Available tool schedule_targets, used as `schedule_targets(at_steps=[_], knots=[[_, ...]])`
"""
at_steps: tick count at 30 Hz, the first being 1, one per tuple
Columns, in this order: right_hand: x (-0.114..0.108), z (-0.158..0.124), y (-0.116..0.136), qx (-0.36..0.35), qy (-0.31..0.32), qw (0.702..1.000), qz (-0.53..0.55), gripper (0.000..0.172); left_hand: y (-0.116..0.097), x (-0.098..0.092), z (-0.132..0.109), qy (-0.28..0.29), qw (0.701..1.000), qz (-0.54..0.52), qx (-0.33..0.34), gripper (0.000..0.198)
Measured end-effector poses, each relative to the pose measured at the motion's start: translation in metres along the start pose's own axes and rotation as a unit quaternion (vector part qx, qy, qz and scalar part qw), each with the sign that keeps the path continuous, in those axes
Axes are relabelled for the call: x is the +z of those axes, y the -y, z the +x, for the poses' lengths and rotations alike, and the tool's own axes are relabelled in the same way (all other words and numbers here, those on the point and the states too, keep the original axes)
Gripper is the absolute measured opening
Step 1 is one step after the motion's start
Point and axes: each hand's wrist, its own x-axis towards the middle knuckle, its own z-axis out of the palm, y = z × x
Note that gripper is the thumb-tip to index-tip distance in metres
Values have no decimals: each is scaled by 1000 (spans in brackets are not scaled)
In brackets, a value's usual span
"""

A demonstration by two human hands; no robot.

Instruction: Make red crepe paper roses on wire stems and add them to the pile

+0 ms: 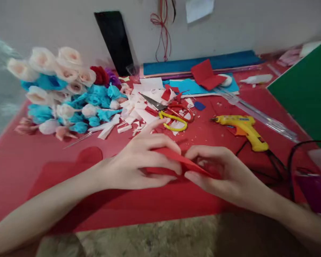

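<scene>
Red paper piece, one: located on the wearer's side of the scissors. Left hand: loosely curled, fingers around the piece. Right hand: thumb and fingers closed on its end. Handling: probably light, flexible, crease-prone; best pinched by edges.

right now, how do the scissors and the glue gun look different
The scissors have dark blades with one yellow and one red handle loop, while the glue gun is mostly yellow and bulkier. The scissors lie partly over the scraps; the glue gun lies to the right of them. The glue gun has a black cable; the scissors have none. Both have yellow parts and lie unheld.
</scene>
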Motion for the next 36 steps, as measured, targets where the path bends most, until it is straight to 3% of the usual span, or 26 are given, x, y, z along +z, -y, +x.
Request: schedule_targets(at_steps=[4,13,20,23,27,28,32,36], knots=[[-7,-3,1,-58,-29,998,-2,12,-1,-2,-1,-6,1000,5,14,9],[-9,-1,1,-101,-106,987,-61,12,7,7,-3,-16,1000,17,9,7],[-17,15,-12,-49,-172,977,-120,20,27,30,-12,-86,996,11,-23,7],[-34,17,-19,-63,-240,937,-247,23,35,39,-16,-108,993,5,-41,9],[-65,8,-32,-59,-304,817,-486,14,40,48,-21,-164,985,13,-52,13],[-73,3,-38,-48,-312,802,-508,21,40,49,-22,-179,982,14,-51,13],[-98,-18,-72,10,-322,775,-545,27,40,51,-23,-192,980,14,-40,12],[-119,-29,-106,54,-327,783,-527,20,41,51,-24,-186,981,21,-46,12]])
